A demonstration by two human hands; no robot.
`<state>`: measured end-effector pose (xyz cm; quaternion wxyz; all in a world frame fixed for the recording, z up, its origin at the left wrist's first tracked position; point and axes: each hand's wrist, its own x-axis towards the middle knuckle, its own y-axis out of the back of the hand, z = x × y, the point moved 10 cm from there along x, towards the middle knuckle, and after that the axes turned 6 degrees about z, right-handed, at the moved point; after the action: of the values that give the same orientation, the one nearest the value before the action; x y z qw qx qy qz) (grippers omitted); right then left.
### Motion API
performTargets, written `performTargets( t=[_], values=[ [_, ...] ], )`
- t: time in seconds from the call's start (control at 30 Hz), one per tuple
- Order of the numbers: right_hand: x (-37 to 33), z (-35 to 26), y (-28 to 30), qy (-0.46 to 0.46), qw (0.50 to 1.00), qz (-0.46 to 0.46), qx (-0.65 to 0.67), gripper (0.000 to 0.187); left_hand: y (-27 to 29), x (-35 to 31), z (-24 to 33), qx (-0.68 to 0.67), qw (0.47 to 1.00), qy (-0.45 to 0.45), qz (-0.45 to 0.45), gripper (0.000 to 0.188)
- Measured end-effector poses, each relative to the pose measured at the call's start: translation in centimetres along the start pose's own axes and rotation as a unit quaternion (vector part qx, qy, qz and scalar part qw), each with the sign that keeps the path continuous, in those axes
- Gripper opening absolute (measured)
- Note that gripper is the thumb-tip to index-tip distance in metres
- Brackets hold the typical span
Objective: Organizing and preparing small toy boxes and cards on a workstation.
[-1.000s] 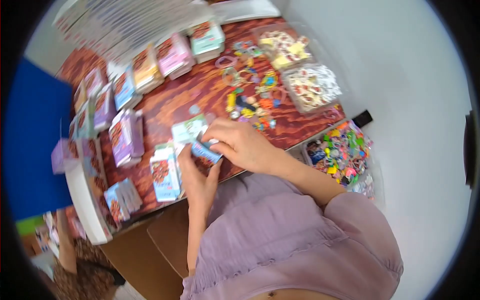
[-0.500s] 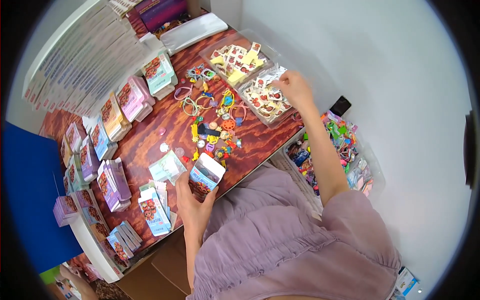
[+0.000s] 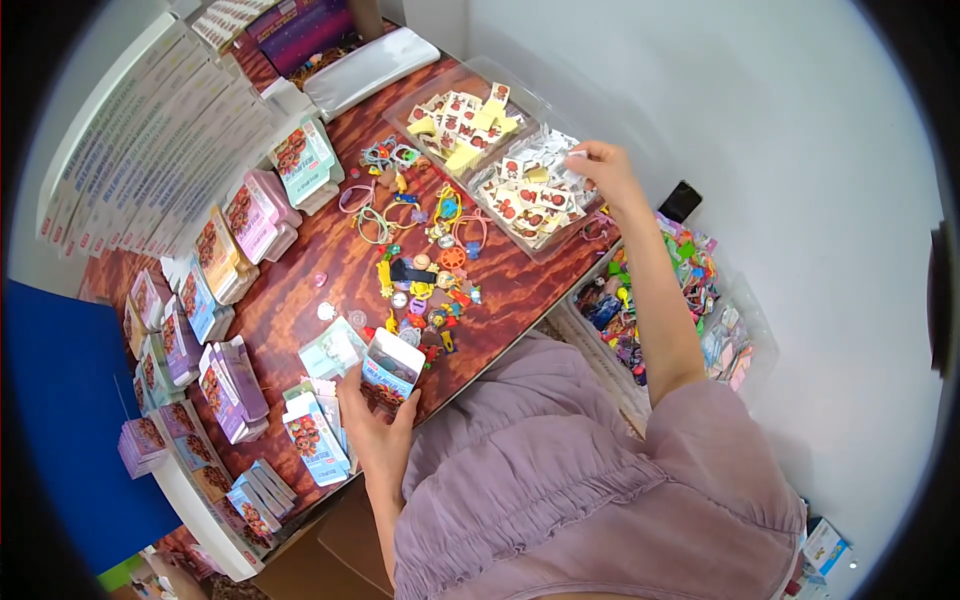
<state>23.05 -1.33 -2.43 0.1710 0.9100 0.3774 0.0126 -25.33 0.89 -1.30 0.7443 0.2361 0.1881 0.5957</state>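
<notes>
My left hand (image 3: 376,430) is closed around a small blue printed carton (image 3: 393,362), its top flap up and its mouth open; the inside is dark. A clear plastic packet (image 3: 336,348) lies beside it on the table. At the table's right edge, my right hand (image 3: 608,172) is pinched over a clear plastic tray (image 3: 541,252) of small white cards with red pictures (image 3: 538,205). What its fingertips hold, if anything, blends with the white slips beneath. Flattened blue cartons (image 3: 318,440) lie left of my left hand.
Small toys and hair ties (image 3: 425,275) are spread mid-table. A second clear tray (image 3: 470,115) holds more cards. Stacked coloured cartons (image 3: 232,385) and a white display rack (image 3: 160,140) line the left. Right of the table stand a bin of colourful trinkets (image 3: 690,270) and a black phone (image 3: 681,202).
My right hand has shifted slightly right over the card tray, fingers still pinched. The blue carton in my left hand has moved a little left and changed its tilt. The view has shifted slightly.
</notes>
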Motion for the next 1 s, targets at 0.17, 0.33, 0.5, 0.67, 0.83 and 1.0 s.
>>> performTargets(
  t=[0.17, 0.33, 0.5, 0.67, 0.83, 1.0],
  values=[
    [0.0, -0.9, 1.1, -0.018, 0.985, 0.006, 0.170, 0.012, 0.3, -0.3, -0.7, 0.017, 1.000, -0.008, -0.006, 0.075],
    [-0.5, -0.8, 0.4, -0.037, 0.987, -0.005, 0.159, 0.017, 0.4, -0.5, -1.3, 0.009, 1.000, -0.002, -0.003, 0.075],
    [-1.3, -1.1, 0.8, -0.030, 0.999, -0.002, 0.011, 0.020, 0.7, -0.7, -1.7, 0.019, 1.000, -0.002, 0.002, 0.075],
    [-0.7, -1.7, 2.9, 0.028, 0.998, 0.044, -0.021, 0.025, 0.9, -0.7, -1.3, 0.028, 0.999, -0.017, 0.005, 0.076],
    [-0.9, -3.1, 3.8, 0.074, 0.993, 0.074, -0.048, 0.022, 0.7, -0.6, -1.0, 0.026, 1.000, -0.007, -0.002, 0.076],
    [-1.9, -3.8, 1.8, 0.006, 0.999, 0.024, 0.028, 0.020, 0.7, -0.7, -0.6, 0.036, 0.999, -0.011, -0.004, 0.076]
  ],
)
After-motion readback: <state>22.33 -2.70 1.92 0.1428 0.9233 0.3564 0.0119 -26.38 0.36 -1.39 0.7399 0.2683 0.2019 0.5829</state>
